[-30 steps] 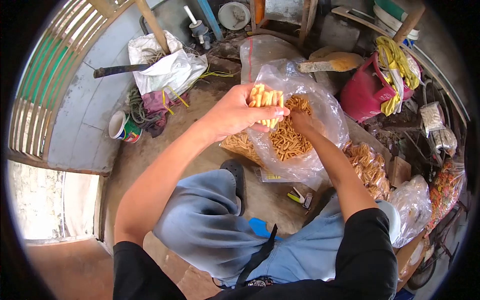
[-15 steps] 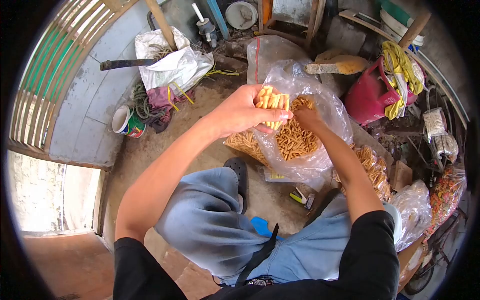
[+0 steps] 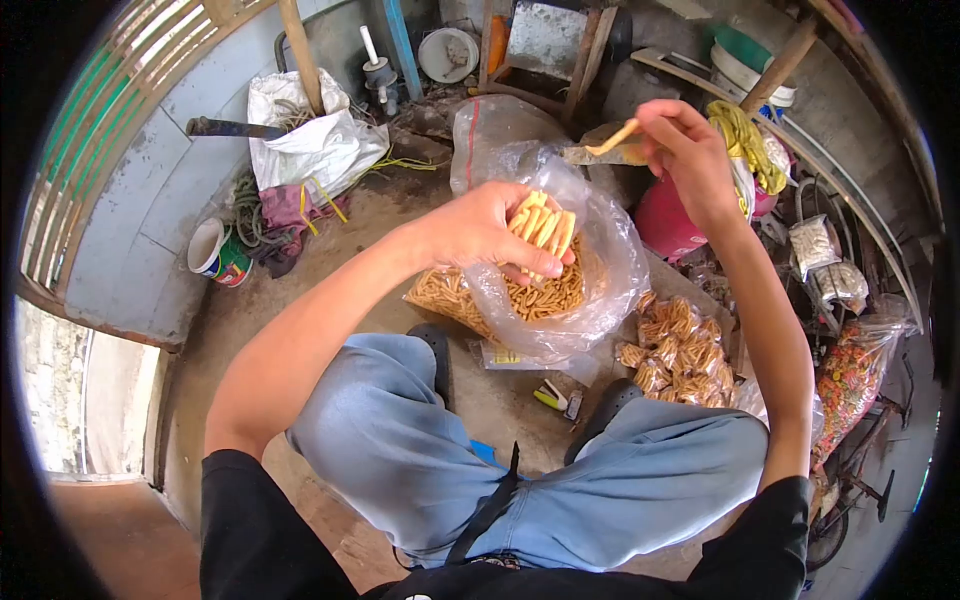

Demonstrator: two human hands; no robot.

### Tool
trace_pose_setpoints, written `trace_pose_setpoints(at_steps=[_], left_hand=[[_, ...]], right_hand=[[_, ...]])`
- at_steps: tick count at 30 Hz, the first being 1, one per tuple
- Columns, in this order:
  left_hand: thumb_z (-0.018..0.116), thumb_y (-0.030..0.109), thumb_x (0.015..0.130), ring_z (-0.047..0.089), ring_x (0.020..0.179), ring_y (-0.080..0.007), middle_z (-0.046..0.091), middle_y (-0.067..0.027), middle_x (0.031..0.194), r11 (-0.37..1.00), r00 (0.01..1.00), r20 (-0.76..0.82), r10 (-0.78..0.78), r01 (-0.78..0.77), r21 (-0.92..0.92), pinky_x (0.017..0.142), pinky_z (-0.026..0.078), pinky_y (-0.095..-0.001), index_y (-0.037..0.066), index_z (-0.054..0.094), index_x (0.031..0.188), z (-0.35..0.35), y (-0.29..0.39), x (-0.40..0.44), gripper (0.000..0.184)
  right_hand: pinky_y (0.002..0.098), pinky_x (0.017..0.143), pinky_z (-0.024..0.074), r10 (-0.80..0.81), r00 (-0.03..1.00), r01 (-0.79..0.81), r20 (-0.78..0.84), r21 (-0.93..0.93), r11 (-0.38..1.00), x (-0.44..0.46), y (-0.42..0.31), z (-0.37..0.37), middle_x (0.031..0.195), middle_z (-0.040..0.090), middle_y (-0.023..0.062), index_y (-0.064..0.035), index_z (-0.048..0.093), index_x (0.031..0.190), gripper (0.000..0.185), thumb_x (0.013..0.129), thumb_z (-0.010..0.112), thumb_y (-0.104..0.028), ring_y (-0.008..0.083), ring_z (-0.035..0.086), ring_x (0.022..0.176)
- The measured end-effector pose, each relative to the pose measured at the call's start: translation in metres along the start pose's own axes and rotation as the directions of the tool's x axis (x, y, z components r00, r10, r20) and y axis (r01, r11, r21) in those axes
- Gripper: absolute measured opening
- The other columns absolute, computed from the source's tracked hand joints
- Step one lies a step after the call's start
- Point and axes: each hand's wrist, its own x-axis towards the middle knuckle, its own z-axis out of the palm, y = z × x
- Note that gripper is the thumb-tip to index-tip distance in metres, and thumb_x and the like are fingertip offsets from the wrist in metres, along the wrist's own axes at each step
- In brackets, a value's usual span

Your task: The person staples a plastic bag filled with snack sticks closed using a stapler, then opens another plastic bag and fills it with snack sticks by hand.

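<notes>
Two bare hands are up in front of the body, the left one over a large clear plastic bag (image 3: 622, 270) and the right one higher and off to the right. The left hand (image 3: 490, 235) is curled around a bundle of pale yellow sticks (image 3: 543, 228), its thumb laid across the front and the sticks' ends poking out of the grip. The right hand (image 3: 690, 160) is pinched nearly closed at its fingertips on one single stick (image 3: 612, 138), whose free end points left and a little downward, well apart from the bundle. Below the left hand, a heap of browner sticks (image 3: 545, 302) lies inside the bag; more sticks (image 3: 445, 296) press against clear plastic at its left (whether that is the same bag, I cannot tell). The bag rests on the floor (image 3: 505, 405) in front of the person's feet. To its right, small filled packets (image 3: 685, 350) are piled together. Nearer the person, between two dark shoes (image 3: 432, 355), lie a lime-green tool (image 3: 549, 396) and, just beside it, a small box (image 3: 573, 404). Behind the right hand sits a pink tub (image 3: 665, 222) with a yellow cloth (image 3: 748, 140) draped over it.
</notes>
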Motion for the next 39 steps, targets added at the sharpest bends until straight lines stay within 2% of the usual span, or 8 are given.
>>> trace_pose_setpoints(at_steps=[4,12,14,20,22,29,34,39], left_hand=[[0.075,0.007,0.078,0.064,0.084,-0.0113,0.068,-0.0068,0.098,1.0,0.996,0.085,-0.008,0.007,0.008,0.065,0.054,-0.025,0.004,0.058,0.107,0.008,-0.002,0.003,0.034],[0.076,0.01,0.077,0.064,0.083,-0.0107,0.069,-0.0063,0.098,0.996,0.989,0.144,-0.012,-0.002,0.093,0.065,0.054,-0.0254,0.003,0.059,0.108,0.027,0.009,-0.002,0.037],[0.077,0.01,0.077,0.064,0.083,-0.0108,0.069,-0.0062,0.097,0.995,0.989,0.15,-0.013,-0.003,0.102,0.065,0.054,-0.0255,0.003,0.06,0.107,0.029,0.01,-0.005,0.036],[0.078,0.012,0.076,0.064,0.081,-0.0104,0.069,-0.0056,0.095,0.992,0.99,0.142,0.009,-0.027,0.124,0.064,0.054,-0.0255,0.002,0.061,0.103,0.03,0.015,-0.011,0.033],[0.078,0.013,0.076,0.064,0.079,-0.0102,0.069,-0.006,0.094,0.99,0.989,0.149,0.017,-0.037,0.135,0.063,0.054,-0.0258,0.002,0.061,0.101,0.03,0.014,-0.012,0.032],[0.079,0.019,0.076,0.062,0.074,-0.0089,0.066,-0.003,0.084,0.986,0.998,0.065,-0.002,-0.008,0.164,0.061,0.052,-0.0249,0.001,0.061,0.096,0.031,0.015,-0.013,0.032],[0.079,0.026,0.076,0.06,0.071,-0.0091,0.065,-0.0027,0.082,0.972,0.998,0.056,0.018,-0.031,0.235,0.06,0.051,-0.0255,0.001,0.061,0.095,0.03,0.012,-0.009,0.035],[0.077,0.025,0.078,0.061,0.077,-0.0092,0.066,-0.003,0.086,0.973,0.999,0.034,-0.013,0.005,0.233,0.066,0.051,-0.0262,0.002,0.063,0.099,0.027,0.01,-0.008,0.034]], right_hand=[[0.0189,0.052,0.037,-0.059,0.997,0.066,-0.055,0.144,0.987,-0.047,-0.035,0.013,0.076,0.061,0.0001,-0.0044,0.062,0.096,0.01,0.087,0.063,-0.01,0.004,0.05,0.062],[0.0171,0.05,0.0344,-0.007,0.995,0.008,0.097,-0.007,1.0,-0.085,-0.044,0.019,0.081,0.066,0.0017,-0.0042,0.063,0.095,0.013,0.086,0.067,-0.013,0.0026,0.047,0.059],[0.0175,0.048,0.0313,0.108,0.99,-0.106,0.092,-0.031,0.994,-0.088,-0.043,0.02,0.074,0.063,0.0004,-0.0053,0.061,0.096,0.011,0.088,0.064,-0.013,0.0029,0.045,0.054],[0.0184,0.051,0.0321,0.169,0.974,-0.148,0.154,-0.14,0.979,-0.094,-0.033,0.027,0.075,0.061,-0.0019,-0.0044,0.066,0.091,0.008,0.085,0.067,-0.01,0.0022,0.045,0.058],[0.0195,0.06,0.0389,0.031,0.976,0.02,0.215,-0.232,0.973,-0.092,-0.031,0.027,0.082,0.064,0.0017,-0.0009,0.069,0.088,0.014,0.081,0.073,-0.012,0.0034,0.052,0.073],[0.0236,0.065,0.0406,-0.014,0.967,0.134,0.256,-0.458,0.879,-0.094,-0.037,0.037,0.079,0.056,0.001,-0.002,0.071,0.084,0.01,0.078,0.073,-0.009,0.0081,0.051,0.073],[0.0264,0.069,0.0422,-0.277,0.872,0.456,0.404,-0.462,0.761,-0.089,-0.024,0.043,0.083,0.055,0.0039,-0.0038,0.071,0.086,0.011,0.077,0.073,-0.01,0.0151,0.053,0.079],[0.0323,0.086,0.0416,-0.185,0.882,0.363,0.433,-0.376,0.852,-0.085,-0.019,0.04,0.1,0.057,0.0073,-0.0066,0.07,0.094,0.015,0.079,0.072,-0.011,0.0206,0.053,0.098]])
